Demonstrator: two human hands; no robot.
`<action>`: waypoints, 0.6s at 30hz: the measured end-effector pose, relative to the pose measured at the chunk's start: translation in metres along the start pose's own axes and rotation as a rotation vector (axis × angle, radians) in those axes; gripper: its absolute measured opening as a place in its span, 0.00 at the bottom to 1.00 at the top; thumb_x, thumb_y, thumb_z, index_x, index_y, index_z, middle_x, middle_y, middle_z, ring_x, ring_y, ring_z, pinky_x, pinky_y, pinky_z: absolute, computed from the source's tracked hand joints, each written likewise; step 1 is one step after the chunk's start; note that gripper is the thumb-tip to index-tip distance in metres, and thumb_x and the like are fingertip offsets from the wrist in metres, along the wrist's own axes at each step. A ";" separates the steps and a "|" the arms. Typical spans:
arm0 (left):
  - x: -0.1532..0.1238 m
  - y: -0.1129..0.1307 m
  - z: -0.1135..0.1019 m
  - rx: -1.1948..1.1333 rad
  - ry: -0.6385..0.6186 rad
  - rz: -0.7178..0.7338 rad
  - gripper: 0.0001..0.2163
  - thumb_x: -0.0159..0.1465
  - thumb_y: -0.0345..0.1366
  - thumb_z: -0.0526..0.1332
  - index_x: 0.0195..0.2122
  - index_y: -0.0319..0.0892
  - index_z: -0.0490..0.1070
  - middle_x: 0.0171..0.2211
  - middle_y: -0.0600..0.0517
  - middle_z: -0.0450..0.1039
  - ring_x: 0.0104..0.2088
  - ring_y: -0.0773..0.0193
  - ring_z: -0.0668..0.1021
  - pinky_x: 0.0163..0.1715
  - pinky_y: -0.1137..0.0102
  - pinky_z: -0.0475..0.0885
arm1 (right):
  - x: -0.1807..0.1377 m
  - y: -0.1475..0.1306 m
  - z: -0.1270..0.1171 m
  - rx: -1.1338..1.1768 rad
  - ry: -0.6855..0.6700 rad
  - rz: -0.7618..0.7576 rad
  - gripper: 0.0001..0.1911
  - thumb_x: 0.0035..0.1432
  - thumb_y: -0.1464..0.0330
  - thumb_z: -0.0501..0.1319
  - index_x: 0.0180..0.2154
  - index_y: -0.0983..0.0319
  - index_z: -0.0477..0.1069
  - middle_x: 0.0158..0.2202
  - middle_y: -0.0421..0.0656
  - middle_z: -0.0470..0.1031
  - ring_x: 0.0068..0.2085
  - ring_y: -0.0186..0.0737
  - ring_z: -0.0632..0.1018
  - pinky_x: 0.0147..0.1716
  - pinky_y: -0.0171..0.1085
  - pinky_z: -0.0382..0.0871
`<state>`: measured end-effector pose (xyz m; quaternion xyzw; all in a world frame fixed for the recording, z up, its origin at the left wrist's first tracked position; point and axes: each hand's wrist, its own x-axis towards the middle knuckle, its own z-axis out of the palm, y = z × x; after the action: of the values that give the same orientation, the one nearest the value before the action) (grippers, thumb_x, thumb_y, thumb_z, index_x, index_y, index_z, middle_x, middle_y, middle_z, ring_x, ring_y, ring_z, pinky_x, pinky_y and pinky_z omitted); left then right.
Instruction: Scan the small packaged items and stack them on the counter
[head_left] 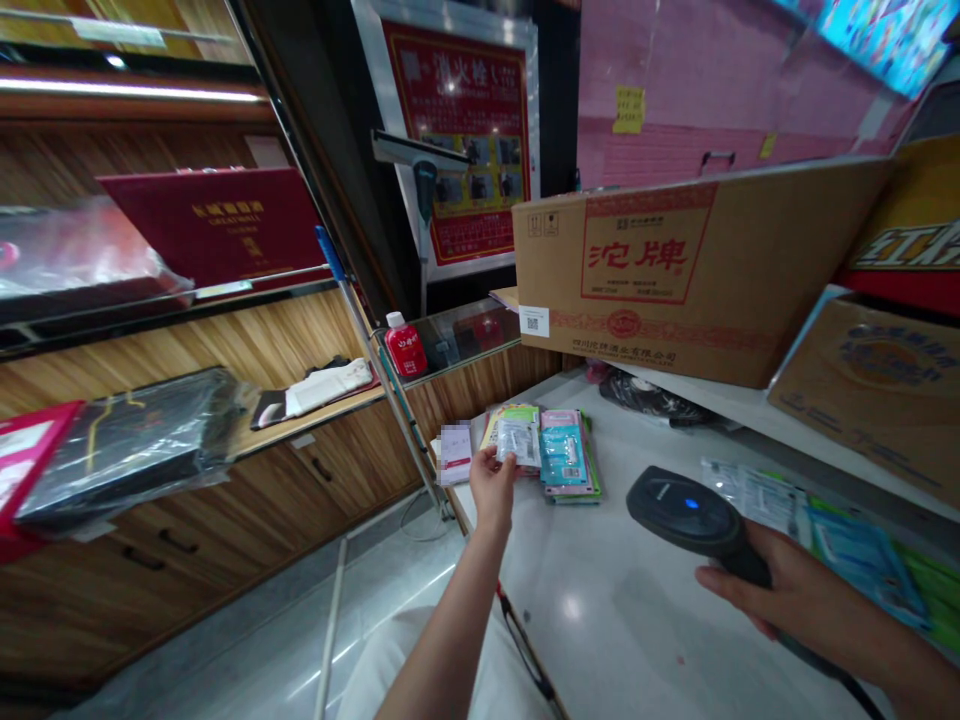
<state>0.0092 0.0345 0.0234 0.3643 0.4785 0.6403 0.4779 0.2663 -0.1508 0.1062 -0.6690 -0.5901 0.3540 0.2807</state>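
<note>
My left hand (493, 490) pinches the near edge of a small whitish packet (517, 440) over a pile of packets at the left side of the white counter (592, 610). Right beside it lies a stack of blue, pink and green packets (564, 452), the top one showing a barcode. My right hand (780, 580) is wrapped round the handle of a black barcode scanner (686, 512), held above the counter with a blue light lit on top. More clear, blue and green packets (855, 560) lie behind my right hand, partly hidden by it.
A large cardboard box (675, 280) stands at the back on a raised ledge, with another box (877, 380) to its right. A red bottle (405, 346) sits on the glass-topped corner. Poles (390, 390) lean by the wooden shelves at left. The scanner's cable trails off bottom right.
</note>
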 end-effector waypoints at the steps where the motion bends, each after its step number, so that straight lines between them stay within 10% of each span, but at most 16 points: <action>1: 0.001 0.000 -0.001 0.019 0.001 -0.011 0.20 0.48 0.38 0.71 0.37 0.38 0.65 0.26 0.55 0.71 0.28 0.66 0.79 0.30 0.67 0.78 | 0.001 0.001 -0.001 -0.005 0.009 -0.001 0.16 0.51 0.53 0.62 0.31 0.58 0.65 0.14 0.33 0.61 0.18 0.36 0.68 0.19 0.35 0.63; 9: -0.003 0.005 -0.013 0.397 -0.056 -0.001 0.21 0.48 0.49 0.69 0.28 0.43 0.59 0.16 0.59 0.67 0.13 0.63 0.73 0.09 0.74 0.64 | 0.006 0.003 0.000 0.034 0.010 0.023 0.14 0.53 0.56 0.61 0.33 0.60 0.64 0.14 0.31 0.62 0.17 0.33 0.66 0.19 0.34 0.62; 18: -0.004 0.006 -0.019 0.532 -0.058 0.064 0.19 0.49 0.51 0.66 0.26 0.42 0.62 0.17 0.55 0.70 0.14 0.63 0.73 0.10 0.74 0.63 | 0.015 0.011 -0.012 0.466 0.097 0.051 0.24 0.51 0.52 0.63 0.43 0.62 0.65 0.19 0.30 0.65 0.15 0.30 0.66 0.16 0.32 0.62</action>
<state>-0.0084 0.0249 0.0241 0.5103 0.6043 0.4961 0.3581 0.2833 -0.1369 0.1023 -0.6170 -0.4615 0.4549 0.4464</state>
